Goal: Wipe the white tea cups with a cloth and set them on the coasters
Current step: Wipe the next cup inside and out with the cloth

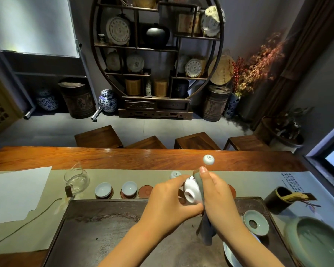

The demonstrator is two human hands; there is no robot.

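My left hand (168, 201) grips a white tea cup (191, 191) turned on its side above the dark tea tray (104, 228), its foot facing me. My right hand (218, 195) holds a dark grey cloth (200, 182) wrapped over the cup's far side; the cloth's tail (206, 232) hangs below. Two upright white cups (103, 189) (129, 188) stand on coasters at the left. Beside them lies a bare reddish coaster (146, 191). Two more white cups (208, 159) (175, 174) sit upside down behind my hands. Another coaster (232, 190) peeks out past my right hand.
A glass pitcher (76, 179) stands left of the cups, with white paper (15, 193) further left. On the right are a celadon saucer (255, 222), a green basin (316, 243), a white bowl rim (231, 255) and a dark tool holder (280, 201). Stools (197, 140) line the table's far side.
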